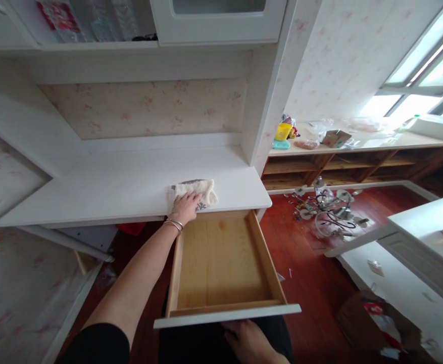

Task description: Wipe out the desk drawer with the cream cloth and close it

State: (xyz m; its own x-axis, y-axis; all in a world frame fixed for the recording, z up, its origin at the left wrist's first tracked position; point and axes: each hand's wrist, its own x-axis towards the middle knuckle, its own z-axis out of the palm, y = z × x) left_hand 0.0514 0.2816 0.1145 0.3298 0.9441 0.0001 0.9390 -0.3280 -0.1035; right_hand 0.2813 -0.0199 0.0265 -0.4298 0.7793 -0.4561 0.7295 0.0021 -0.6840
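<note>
My left hand (pixel 186 206) lies on a folded cream and grey cloth (pixel 205 188) with its fingers stretched out, pressing it to the white desktop (pixel 130 184) near the front edge. Bracelets circle that wrist. Below the desktop, a wooden drawer (pixel 221 263) is pulled far out, and its bare bottom shows. My right hand (pixel 249 341) is at the lower edge of the drawer's white front, its fingers curled against it and partly hidden.
Above the desk hangs a cabinet (pixel 217 25) with plastic bottles on its open shelf. A chandelier (pixel 327 207) lies on the red floor to the right. A white piece of furniture (pixel 426 217) and a cardboard box (pixel 357 318) stand at the right. A yellow container (pixel 283 132) sits on the window ledge.
</note>
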